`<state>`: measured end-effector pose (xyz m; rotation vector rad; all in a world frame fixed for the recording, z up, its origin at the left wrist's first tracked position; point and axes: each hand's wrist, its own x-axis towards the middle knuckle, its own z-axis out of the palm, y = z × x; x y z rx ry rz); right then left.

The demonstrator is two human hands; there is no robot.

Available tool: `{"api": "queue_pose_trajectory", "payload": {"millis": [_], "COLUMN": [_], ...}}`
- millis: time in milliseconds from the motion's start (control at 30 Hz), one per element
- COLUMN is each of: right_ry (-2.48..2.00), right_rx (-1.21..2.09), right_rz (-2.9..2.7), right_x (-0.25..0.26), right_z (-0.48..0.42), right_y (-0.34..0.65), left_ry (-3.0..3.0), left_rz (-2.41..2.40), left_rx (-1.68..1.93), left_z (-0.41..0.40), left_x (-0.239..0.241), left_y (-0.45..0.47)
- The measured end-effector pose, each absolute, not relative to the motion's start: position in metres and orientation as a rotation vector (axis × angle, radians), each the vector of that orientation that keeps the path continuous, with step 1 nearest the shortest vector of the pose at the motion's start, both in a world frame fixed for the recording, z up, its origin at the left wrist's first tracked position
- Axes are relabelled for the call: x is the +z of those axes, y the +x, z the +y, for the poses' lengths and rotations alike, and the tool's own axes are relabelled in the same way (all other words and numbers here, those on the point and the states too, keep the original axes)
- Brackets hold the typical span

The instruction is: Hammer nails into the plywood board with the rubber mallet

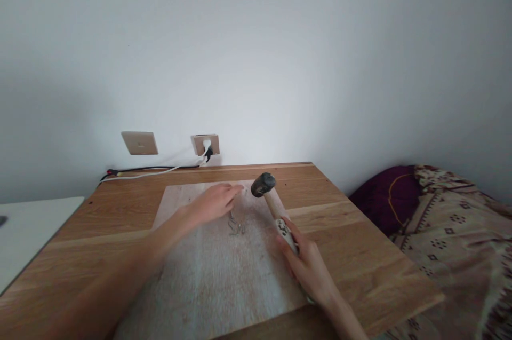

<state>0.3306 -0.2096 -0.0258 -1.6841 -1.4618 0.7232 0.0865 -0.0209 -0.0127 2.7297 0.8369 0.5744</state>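
My right hand [306, 254] is wrapped around the pale, patterned grip of a hammer [274, 206]. Its dark, blocky head is raised over the far right part of a whitish wooden board [208, 276]. To the left of the hammer head, my left hand [214, 202] reaches over the board with its fingers drawn together. What sits between those fingertips, if anything, is too small to make out. A loose cluster of small metal nails [237, 227] lies on the board just below my left hand.
The board rests on a wooden table [360, 244] against a white wall. Cables [160, 170] run along its back edge to a wall socket [213, 143]. A white surface [36, 222] stands at the left. Patterned bedding [452, 244] and a purple cushion [380, 198] lie at the right.
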Motion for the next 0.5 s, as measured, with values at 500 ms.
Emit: {"api": "queue_pose_trajectory", "payload": {"millis": [500], "right_ry": [-1.640], "right_rx": [0.952], "right_rz": [-1.198], "right_x": [-0.031], "right_z": [-0.214], "right_y": [0.333], "left_ry": [2.937], "left_rz": [0.696], "left_rx": [0.569], "left_z": [-0.039], "left_x": [-0.019], "left_y": [0.078]}}
